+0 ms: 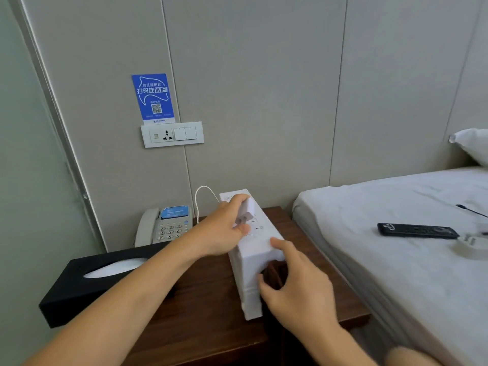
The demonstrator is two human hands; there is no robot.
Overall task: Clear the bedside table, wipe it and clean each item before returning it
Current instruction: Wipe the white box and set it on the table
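1. While the white box [257,249] stands on the dark bedside table [200,307], the right hand [295,289] grips its near end.
2. Left hand [224,231] pinches a white plug adapter [247,212] on top of the box.
3. Black tissue box [87,278] and telephone [163,225] sit left.

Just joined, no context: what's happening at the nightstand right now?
A person is working at the bedside table. The left hand holds a white plug adapter with a white cable over a white box; the right hand grips the box's near end. A black tissue box and a phone are on the table. A remote lies on the bed.
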